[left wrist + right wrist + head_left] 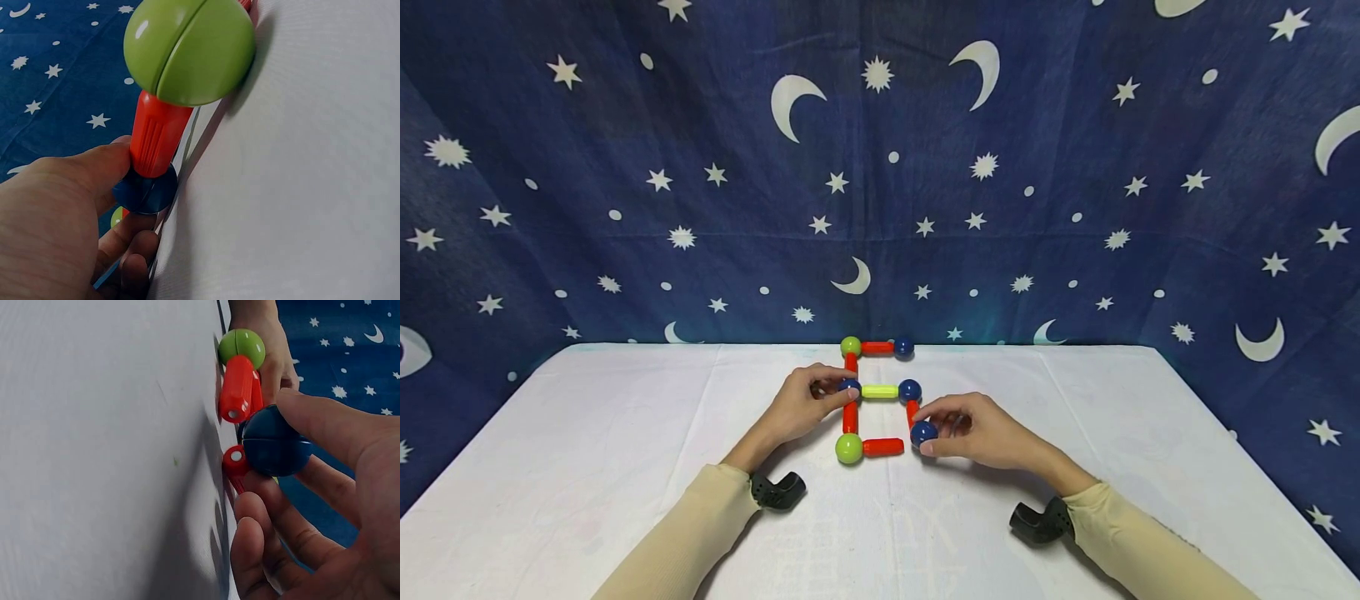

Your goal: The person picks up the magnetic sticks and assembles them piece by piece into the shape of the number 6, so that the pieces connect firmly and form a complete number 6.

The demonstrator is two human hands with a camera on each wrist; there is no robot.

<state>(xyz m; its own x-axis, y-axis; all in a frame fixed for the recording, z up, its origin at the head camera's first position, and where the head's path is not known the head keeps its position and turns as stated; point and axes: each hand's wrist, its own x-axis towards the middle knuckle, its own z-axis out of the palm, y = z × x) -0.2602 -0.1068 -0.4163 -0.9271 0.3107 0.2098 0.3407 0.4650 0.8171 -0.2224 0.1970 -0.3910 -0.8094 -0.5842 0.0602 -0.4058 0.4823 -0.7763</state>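
Observation:
A flat figure of magnetic rods and balls lies on the white table. My left hand [801,404] pinches the blue ball [145,192] at the middle of its left side. From that ball a yellow rod [880,392] runs to another blue ball [910,390], where a red rod [912,412] hangs toward me. My right hand [981,429] holds a blue ball [275,440] between thumb and fingers, close to that rod's bare end [236,456]. A lower red rod [883,447] joins a green ball [849,448]; its right end is bare.
At the figure's far edge, a green ball [851,347], a red rod [877,347] and a blue ball [904,347] form a row. A dark blue curtain [895,192] with moons and stars hangs behind the table [880,533]. Black mounts [778,492] sit on both wrists.

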